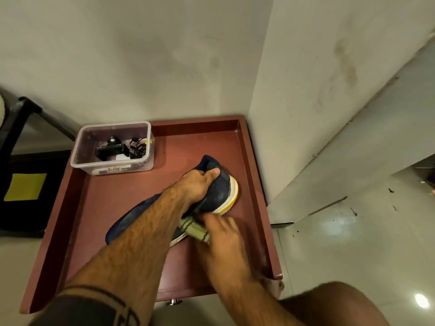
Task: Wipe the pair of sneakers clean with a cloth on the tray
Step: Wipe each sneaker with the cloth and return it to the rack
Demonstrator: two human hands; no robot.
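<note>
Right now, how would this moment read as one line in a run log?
step: wiping | left hand: grips navy sneaker heel | right hand: presses striped cloth at sole | place: red tray

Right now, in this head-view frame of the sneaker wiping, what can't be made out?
- Second sneaker: only one navy sneaker shows; the left forearm covers its middle.
- Cloth: mostly hidden under the blurred right hand; its contact with the sole is unclear.
- Left hand fingers: tucked behind the heel.
- Plastic box: label too small to read.
- Tray: near edge hidden by the arms.
</note>
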